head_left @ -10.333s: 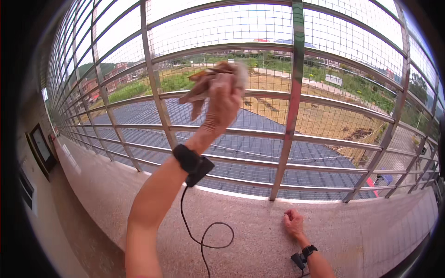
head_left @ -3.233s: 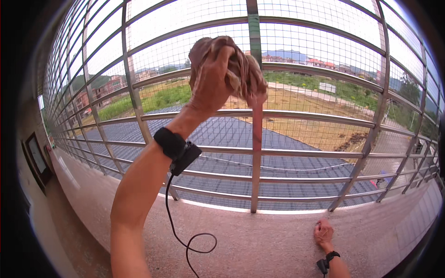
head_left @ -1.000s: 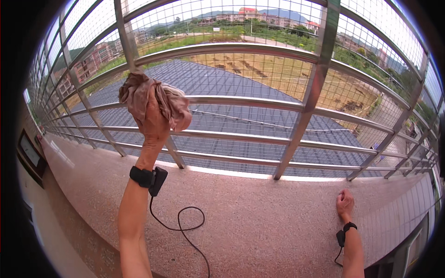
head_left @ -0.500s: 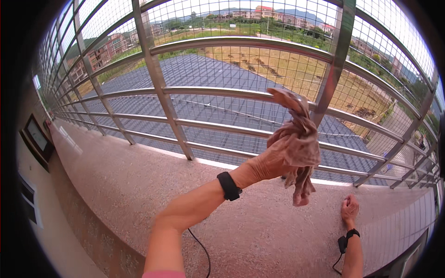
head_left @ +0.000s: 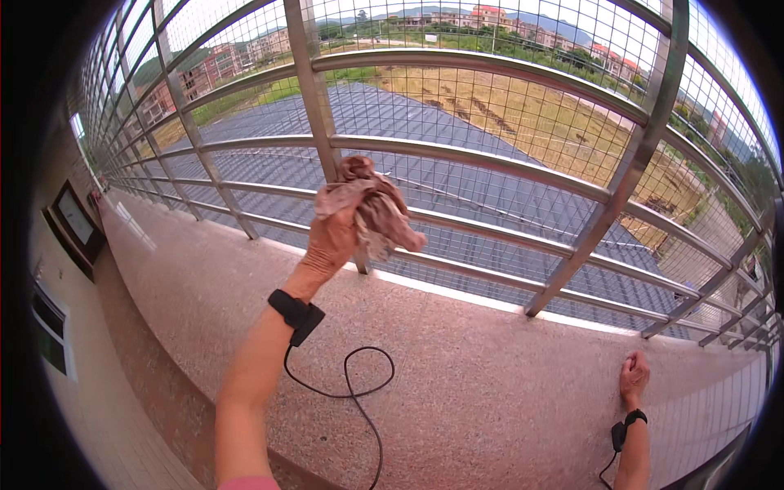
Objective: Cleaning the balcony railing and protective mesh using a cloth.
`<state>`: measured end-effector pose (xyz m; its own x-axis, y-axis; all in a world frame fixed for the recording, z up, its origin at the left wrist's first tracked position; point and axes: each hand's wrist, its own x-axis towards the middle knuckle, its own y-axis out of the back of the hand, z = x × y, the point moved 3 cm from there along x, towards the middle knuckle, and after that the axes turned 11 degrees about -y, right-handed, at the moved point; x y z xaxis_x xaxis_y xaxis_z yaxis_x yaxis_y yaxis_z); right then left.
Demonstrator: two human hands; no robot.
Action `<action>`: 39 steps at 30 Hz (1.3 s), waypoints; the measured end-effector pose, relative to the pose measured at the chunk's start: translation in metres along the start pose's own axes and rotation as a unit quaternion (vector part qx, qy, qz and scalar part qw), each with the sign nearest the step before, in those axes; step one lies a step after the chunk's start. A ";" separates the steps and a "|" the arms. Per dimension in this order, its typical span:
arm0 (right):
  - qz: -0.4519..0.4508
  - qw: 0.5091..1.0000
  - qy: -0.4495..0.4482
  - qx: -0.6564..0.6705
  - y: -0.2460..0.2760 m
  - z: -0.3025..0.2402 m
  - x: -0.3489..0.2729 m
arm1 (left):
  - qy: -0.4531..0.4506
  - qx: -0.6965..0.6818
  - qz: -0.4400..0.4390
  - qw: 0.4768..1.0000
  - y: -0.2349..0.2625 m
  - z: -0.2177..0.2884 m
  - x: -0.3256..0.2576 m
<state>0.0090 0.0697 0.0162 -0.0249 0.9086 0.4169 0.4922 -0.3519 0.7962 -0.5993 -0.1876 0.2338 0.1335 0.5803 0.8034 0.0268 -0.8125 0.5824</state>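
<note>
Your left hand [head_left: 331, 241] is raised in front of the railing [head_left: 490, 167], fingers clamped around a crumpled brownish rag [head_left: 369, 208]. The rag bunches above and to the right of your knuckles, with one loose end poking out toward the right. It sits just in front of a grey upright post [head_left: 314, 90] and the horizontal bars behind it; whether it touches the metal, you cannot tell from here. A black band [head_left: 296, 313] wraps your left wrist, and a thin black cable [head_left: 359, 392] loops down from it over the ledge.

Your right hand [head_left: 633, 377] is well apart from the left, low at the right, resting flat on the speckled stone ledge [head_left: 490, 384] with the fingers loosely together and nothing in its grasp. It wears a black band [head_left: 635, 416] too.

Wire mesh [head_left: 523, 106] fills the railing behind the bars. Beyond it lie a grey roof [head_left: 425, 114] and fields.
</note>
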 end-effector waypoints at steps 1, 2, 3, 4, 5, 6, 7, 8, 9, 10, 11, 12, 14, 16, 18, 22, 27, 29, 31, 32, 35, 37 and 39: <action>0.012 1.000 0.017 0.000 0.002 -0.005 0.000 | 0.010 0.013 -0.009 1.000 0.002 -0.007 -0.006; 0.016 1.000 0.010 -0.004 0.003 -0.006 0.000 | 0.018 0.021 -0.017 0.999 0.000 -0.007 -0.008; -0.004 1.000 -0.008 -0.012 0.002 -0.007 0.000 | 0.013 0.013 -0.016 1.000 -0.003 -0.003 -0.007; -0.023 0.999 -0.028 -0.020 0.002 -0.007 0.000 | 0.048 0.022 -0.003 0.999 -0.005 0.001 -0.005; -0.017 0.999 -0.020 -0.020 0.004 -0.009 0.000 | 0.082 0.031 0.009 0.996 -0.008 0.006 -0.003; -0.013 0.999 -0.030 -0.024 0.004 -0.010 -0.001 | 0.099 0.023 0.005 0.995 -0.009 0.011 0.001; -0.011 1.000 -0.024 -0.017 0.004 -0.012 0.000 | 0.121 -0.004 0.024 0.992 -0.014 0.018 0.004; -0.009 1.000 -0.017 -0.010 0.005 -0.011 -0.002 | 0.144 -0.030 0.042 0.988 -0.019 0.025 0.006; -0.005 1.000 -0.025 -0.013 0.003 -0.007 -0.001 | 0.138 -0.038 0.042 0.989 -0.026 0.035 0.010; -0.004 1.000 -0.024 -0.011 0.001 -0.003 -0.002 | 0.124 -0.047 0.074 0.988 -0.032 0.047 0.014; -0.004 1.000 -0.021 -0.007 0.001 -0.001 -0.002 | 0.112 -0.054 0.106 0.987 -0.038 0.059 0.020; -0.004 1.000 -0.024 -0.007 -0.002 0.001 -0.001 | 0.110 -0.055 0.105 0.987 -0.044 0.072 0.025; -0.014 0.999 -0.034 -0.007 -0.011 0.008 -0.002 | 0.116 -0.131 0.055 0.983 -0.069 0.103 0.038; 0.007 1.000 -0.016 -0.002 0.011 -0.011 0.002 | 0.027 -0.124 0.074 0.989 -0.059 0.148 0.060; 0.006 1.000 -0.012 0.001 0.011 -0.008 0.007 | -0.038 -0.196 0.097 0.975 -0.099 0.191 0.083; -0.008 0.999 -0.022 0.034 -0.006 -0.005 0.007 | -0.013 -0.202 0.047 0.978 -0.127 0.209 0.084; -0.018 0.999 -0.024 0.010 -0.003 0.006 0.001 | -0.274 -0.059 -0.046 0.959 -0.106 0.218 0.068; -0.024 0.999 -0.018 0.012 -0.005 0.002 -0.002 | -0.169 -0.285 -0.063 0.942 -0.113 0.176 0.060; -0.025 0.999 -0.027 -0.011 -0.004 0.012 -0.002 | -0.226 -0.108 -0.090 0.964 -0.106 0.131 0.070; -0.024 0.999 -0.034 -0.020 -0.001 0.015 -0.004 | -0.067 -0.441 -0.084 0.891 -0.083 0.110 0.076; -0.016 0.999 -0.033 -0.028 0.007 0.003 -0.005 | -0.230 0.098 -0.077 0.965 -0.021 0.058 0.064; -0.019 0.999 -0.028 -0.006 0.005 -0.005 -0.001 | -0.142 0.037 -0.016 0.989 -0.003 0.014 0.039; -0.022 0.999 -0.024 -0.004 0.002 -0.018 0.000 | -0.057 0.064 0.017 0.996 0.001 -0.019 0.004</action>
<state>-0.0053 0.0651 0.0255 -0.0045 0.9333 0.3591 0.4849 -0.3120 0.8170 -0.6180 -0.1852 0.2398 0.2479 0.5480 0.7989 0.1454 -0.8363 0.5286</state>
